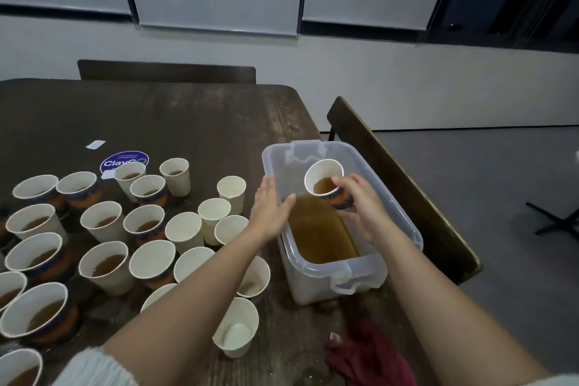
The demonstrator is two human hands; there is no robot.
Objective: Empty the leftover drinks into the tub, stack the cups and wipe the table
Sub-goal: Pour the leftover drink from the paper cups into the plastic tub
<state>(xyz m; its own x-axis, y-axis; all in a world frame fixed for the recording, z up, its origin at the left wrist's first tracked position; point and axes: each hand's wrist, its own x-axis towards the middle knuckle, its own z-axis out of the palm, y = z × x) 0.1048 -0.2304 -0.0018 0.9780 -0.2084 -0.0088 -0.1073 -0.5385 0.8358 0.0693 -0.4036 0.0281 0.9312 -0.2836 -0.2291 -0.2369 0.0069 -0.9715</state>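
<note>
A clear plastic tub with brown liquid in it stands at the right edge of the dark wooden table. Over the tub my right hand grips a paper cup that is tilted and holds brown drink. My left hand lies flat with straight fingers against the tub's left rim. Several paper cups stand on the table to the left, some with brown drink, some empty. A dark red cloth lies crumpled near the front edge.
A purple round sticker and a small white label sit on the table behind the cups. A wooden bench runs right of the tub, and another bench stands behind the table. Grey floor spreads to the right.
</note>
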